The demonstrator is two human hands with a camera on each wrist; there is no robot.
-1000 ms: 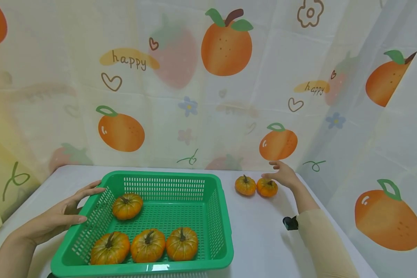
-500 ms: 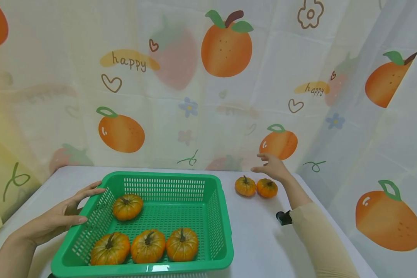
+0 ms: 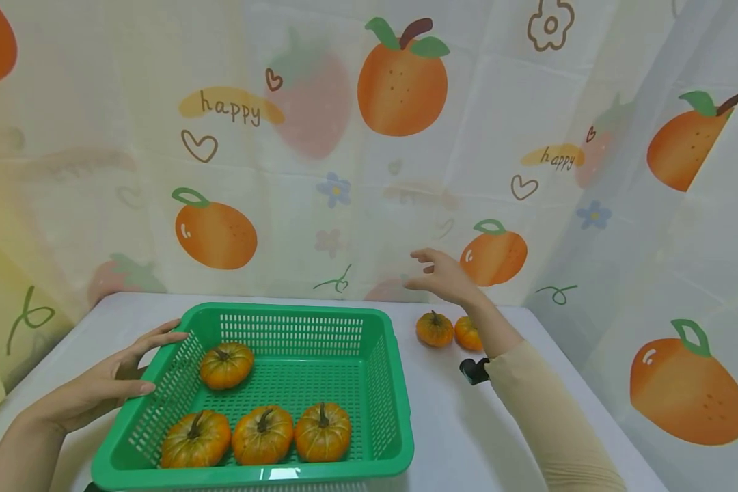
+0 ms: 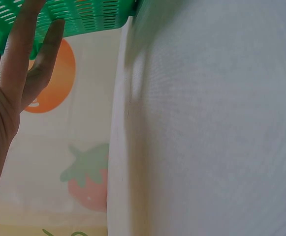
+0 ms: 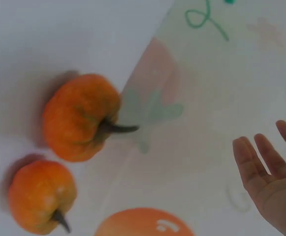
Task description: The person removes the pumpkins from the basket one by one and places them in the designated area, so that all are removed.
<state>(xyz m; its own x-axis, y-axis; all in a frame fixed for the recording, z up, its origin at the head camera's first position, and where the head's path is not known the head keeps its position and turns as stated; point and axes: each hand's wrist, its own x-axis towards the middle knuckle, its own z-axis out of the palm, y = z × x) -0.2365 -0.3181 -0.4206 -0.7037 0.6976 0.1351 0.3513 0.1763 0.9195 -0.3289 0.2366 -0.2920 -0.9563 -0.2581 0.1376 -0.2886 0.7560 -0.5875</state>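
A green plastic basket (image 3: pixel 404 410) holds several orange-yellow mini pumpkins, three in a row along its near side, such as the middle pumpkin (image 3: pixel 262 434), and one pumpkin (image 3: pixel 226 365) at the back left. My left hand (image 3: pixel 95 388) touches the basket's left rim, thumb and fingers spread; in the left wrist view its straight fingers (image 4: pixel 47 54) lie against the slotted wall. Raised in the air at the back right, my right hand (image 3: pixel 447 279) is empty with loose fingers. Below it two more pumpkins, a left one (image 3: pixel 434 329) and a partly hidden right one (image 3: pixel 467 333), sit side by side.
A white-covered table (image 3: pixel 443 424) carries everything. A fruit-patterned curtain (image 3: pixel 369 205) hangs close behind the table and along its right side. A black wrist device (image 3: pixel 473 371) sticks out below my right sleeve (image 3: pixel 541 410).
My right hand has risen from beside the two pumpkins and moved left, above them, with nothing in it; its forearm now covers part of the right pumpkin. My left hand and the basket stay put.
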